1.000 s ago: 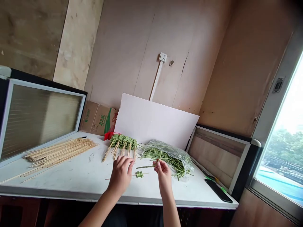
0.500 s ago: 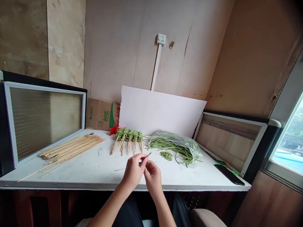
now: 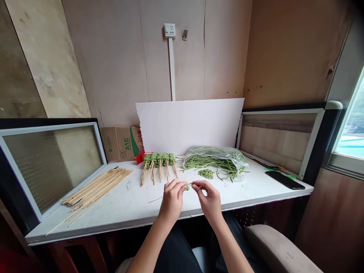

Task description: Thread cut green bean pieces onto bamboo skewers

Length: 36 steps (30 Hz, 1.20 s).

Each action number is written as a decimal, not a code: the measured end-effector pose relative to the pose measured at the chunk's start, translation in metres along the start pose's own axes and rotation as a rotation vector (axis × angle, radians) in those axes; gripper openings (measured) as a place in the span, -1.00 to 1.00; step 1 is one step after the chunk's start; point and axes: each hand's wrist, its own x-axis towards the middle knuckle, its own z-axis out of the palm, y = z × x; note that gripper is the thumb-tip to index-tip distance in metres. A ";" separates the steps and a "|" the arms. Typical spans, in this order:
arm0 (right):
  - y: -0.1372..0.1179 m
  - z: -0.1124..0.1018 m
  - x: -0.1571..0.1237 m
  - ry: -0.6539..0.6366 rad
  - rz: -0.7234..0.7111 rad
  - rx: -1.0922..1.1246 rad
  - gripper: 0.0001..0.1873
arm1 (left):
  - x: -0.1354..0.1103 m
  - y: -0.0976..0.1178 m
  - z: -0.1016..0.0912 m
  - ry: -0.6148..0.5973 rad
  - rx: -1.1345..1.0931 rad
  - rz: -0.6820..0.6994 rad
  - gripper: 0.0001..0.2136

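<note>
My left hand and my right hand are raised just above the white table, fingertips pinched toward each other. Between them they hold a short green bean piece. A thin bamboo skewer lies on the table under my left hand. Beyond my hands lie a small heap of cut bean pieces, a row of finished bean skewers and a clear plastic bag of long green beans.
A pile of bare bamboo skewers lies at the left. A white board and a cardboard box lean on the wall. A black phone rests at the right. Glass-topped freezer lids flank the table.
My right hand left the bean bag and came back to meet my left hand over the front of the table. Both now pinch a bean piece. The camera view shifted.
</note>
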 end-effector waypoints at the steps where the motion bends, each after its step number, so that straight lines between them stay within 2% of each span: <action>1: 0.000 0.000 0.000 0.005 -0.022 -0.015 -0.84 | 0.000 0.002 0.000 -0.002 0.015 -0.004 -0.79; 8: -0.011 -0.002 0.000 0.036 -0.157 -0.124 -0.90 | 0.002 0.016 -0.004 -0.047 0.033 -0.027 -0.84; 11: -0.017 -0.001 -0.002 0.003 -0.147 -0.116 -0.88 | 0.002 0.020 -0.006 -0.043 0.039 -0.064 -0.88; 19: -0.035 0.000 -0.004 -0.099 -0.085 -0.040 -0.82 | 0.008 0.022 -0.019 -0.032 0.035 -0.078 -0.83; 24: -0.034 0.006 -0.005 -0.067 0.030 0.079 -0.77 | 0.008 0.021 -0.024 -0.039 -0.019 -0.048 -0.81; 30: -0.021 0.006 -0.004 -0.163 0.227 0.361 -0.67 | 0.010 0.018 -0.023 -0.083 -0.130 -0.072 -0.80; 36: -0.014 0.011 -0.006 -0.156 0.253 0.355 -0.63 | 0.010 0.015 -0.020 -0.140 -0.117 -0.119 -0.82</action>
